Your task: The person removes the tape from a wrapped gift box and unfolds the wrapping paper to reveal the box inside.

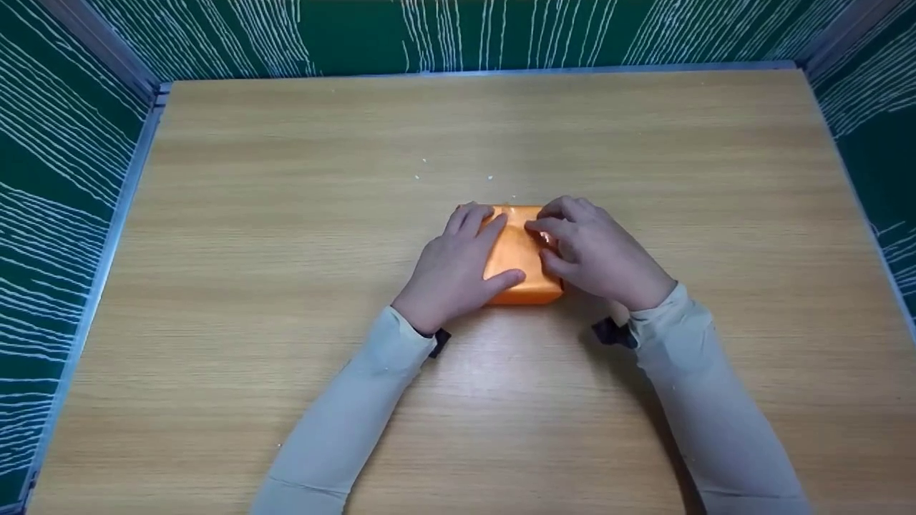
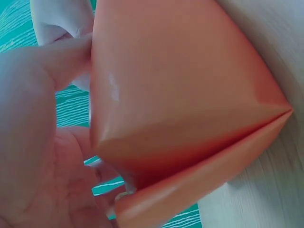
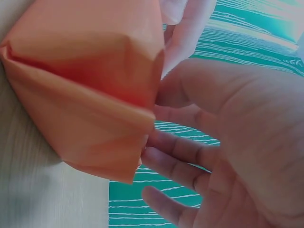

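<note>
An orange paper-wrapped package point(image 1: 517, 250) lies on the table between both hands. My left hand point(image 1: 458, 268) rests on its left part, fingers spread over the top and thumb reaching along the near edge. My right hand point(image 1: 601, 250) touches the right part, with thumb and index fingertips apart on the paper and the other fingers bent loosely. In the left wrist view, a triangular paper fold point(image 2: 204, 185) stands away from the package's end. A similar loose fold point(image 3: 85, 114) shows in the right wrist view, with fingers close beside its edge.
The wooden table point(image 1: 286, 179) has a few tiny white specks point(image 1: 490, 177) beyond the package. Green panels with white streaks point(image 1: 458, 36) enclose it at the back and sides, with blue edging point(image 1: 501, 70) along the border.
</note>
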The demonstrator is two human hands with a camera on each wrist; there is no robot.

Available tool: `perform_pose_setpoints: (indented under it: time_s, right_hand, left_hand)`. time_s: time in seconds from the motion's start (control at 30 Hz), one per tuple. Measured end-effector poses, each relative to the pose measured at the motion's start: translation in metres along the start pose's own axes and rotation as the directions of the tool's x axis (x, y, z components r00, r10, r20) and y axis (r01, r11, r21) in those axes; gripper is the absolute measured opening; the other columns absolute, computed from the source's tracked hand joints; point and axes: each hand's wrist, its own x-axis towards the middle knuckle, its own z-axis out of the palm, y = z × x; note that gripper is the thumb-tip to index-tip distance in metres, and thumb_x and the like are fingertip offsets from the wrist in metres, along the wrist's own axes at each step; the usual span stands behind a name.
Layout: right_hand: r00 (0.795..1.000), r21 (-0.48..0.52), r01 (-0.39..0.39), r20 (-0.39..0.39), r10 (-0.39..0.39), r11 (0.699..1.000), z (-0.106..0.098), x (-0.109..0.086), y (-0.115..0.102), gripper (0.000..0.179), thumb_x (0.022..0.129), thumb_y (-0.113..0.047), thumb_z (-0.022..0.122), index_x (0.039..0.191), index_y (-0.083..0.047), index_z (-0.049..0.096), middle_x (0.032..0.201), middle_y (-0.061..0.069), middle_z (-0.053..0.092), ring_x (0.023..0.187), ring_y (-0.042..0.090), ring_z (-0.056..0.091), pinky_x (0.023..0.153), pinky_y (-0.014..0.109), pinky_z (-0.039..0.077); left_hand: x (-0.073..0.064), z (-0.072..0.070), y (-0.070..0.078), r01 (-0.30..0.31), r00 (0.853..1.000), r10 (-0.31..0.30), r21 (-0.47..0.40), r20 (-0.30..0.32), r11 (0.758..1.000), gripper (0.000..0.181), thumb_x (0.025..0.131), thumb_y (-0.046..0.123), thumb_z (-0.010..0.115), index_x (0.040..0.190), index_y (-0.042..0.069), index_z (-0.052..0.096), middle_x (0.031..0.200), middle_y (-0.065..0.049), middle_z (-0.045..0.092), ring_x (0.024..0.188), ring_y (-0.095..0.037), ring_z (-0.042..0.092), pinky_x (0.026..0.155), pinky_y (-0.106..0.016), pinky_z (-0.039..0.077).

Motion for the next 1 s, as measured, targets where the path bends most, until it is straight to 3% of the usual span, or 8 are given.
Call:
perform_pose_setpoints:
  time_s: [0.23,0.5,0.8,1.0]
  right_hand:
    - [1.000,-0.005,-0.018,0.013,0.018,1.000,0.0003,0.0013,-0.0015,0.034,0.094,-0.018,0.076,0.126,-0.008,0.073,0.126,0.011,0.060,0.116,0.031,0.055,0.106,0.049,0.046]
    - [0.994,-0.001,0.082,-0.066,-0.082,0.997,0.0032,0.0005,0.0015,0.035,0.093,-0.010,0.071,0.127,-0.001,0.069,0.122,0.018,0.061,0.112,0.038,0.055,0.104,0.055,0.039]
    - [1.000,0.007,0.000,-0.011,0.000,1.000,0.0045,0.0006,-0.0022,0.046,0.093,-0.012,0.070,0.138,-0.002,0.065,0.130,0.018,0.054,0.117,0.037,0.048,0.105,0.055,0.036]
    - [1.000,0.016,-0.009,-0.003,0.010,1.000,0.0052,0.0003,-0.0027,0.045,0.093,-0.010,0.069,0.138,-0.003,0.065,0.130,0.017,0.054,0.116,0.036,0.048,0.101,0.052,0.040]
  left_hand:
    - [-0.0002,-0.0004,0.0005,0.009,1.000,-0.009,-0.006,0.002,1.000,0.083,0.096,0.065,0.060,0.159,0.012,0.042,0.159,-0.009,0.038,0.152,-0.027,0.026,0.099,-0.045,0.054]
    - [-0.0012,-0.0014,0.0032,0.022,0.999,-0.022,-0.001,0.038,1.000,0.084,0.098,0.064,0.056,0.161,0.012,0.037,0.164,-0.010,0.035,0.157,-0.030,0.021,0.103,-0.049,0.051]
    - [0.0011,-0.0009,0.0030,0.023,0.999,-0.024,0.008,0.042,1.000,0.086,0.098,0.066,0.056,0.162,0.013,0.035,0.164,-0.009,0.035,0.156,-0.028,0.022,0.104,-0.047,0.051]
    - [0.0005,-0.0003,0.0032,0.019,0.999,-0.019,0.007,0.036,1.000,0.089,0.097,0.066,0.056,0.164,0.014,0.030,0.164,-0.009,0.034,0.155,-0.028,0.023,0.103,-0.047,0.051]
